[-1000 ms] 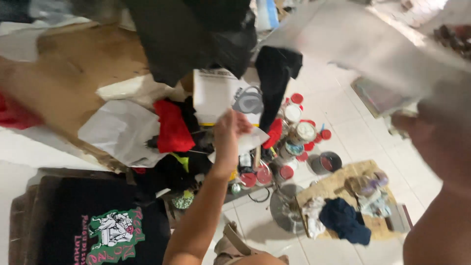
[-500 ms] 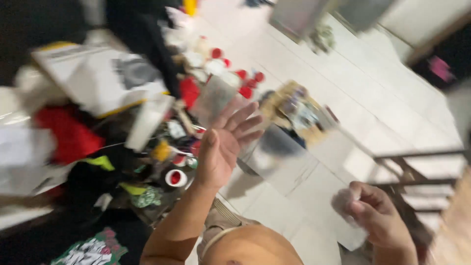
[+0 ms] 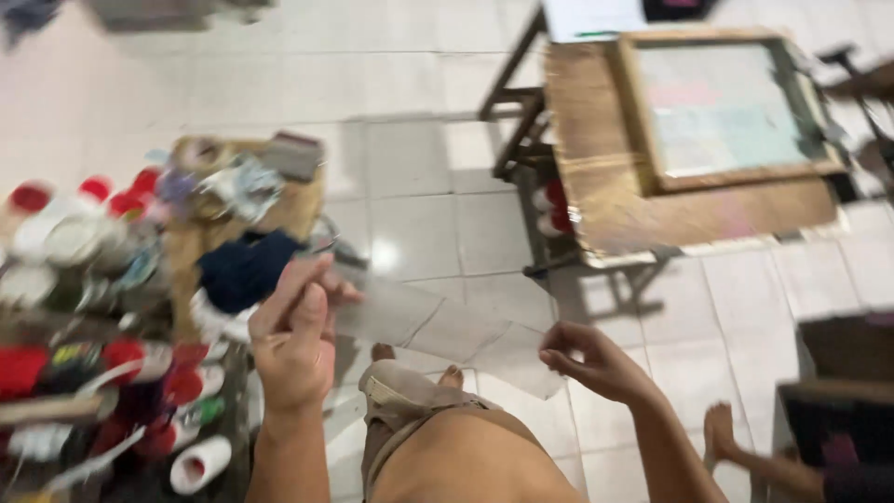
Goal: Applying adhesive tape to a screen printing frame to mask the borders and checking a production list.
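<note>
Head view: the left hand (image 3: 296, 340) and right hand (image 3: 596, 361) each pinch one end of a clear plastic sheet (image 3: 438, 331), stretched in the air above the tiled floor (image 3: 419, 140). Its long axis runs left to right, sloping down toward the right hand. The step seems to be carrying it; next it likely needs level placing, perhaps on the wooden counter (image 3: 633, 210) with the framed screen (image 3: 722, 107).

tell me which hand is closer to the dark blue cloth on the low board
Left. The left hand is just below and right of the dark blue cloth, holding one end of a clear plastic sheet. The right hand pinches the sheet's other end, far off to the right.
</note>
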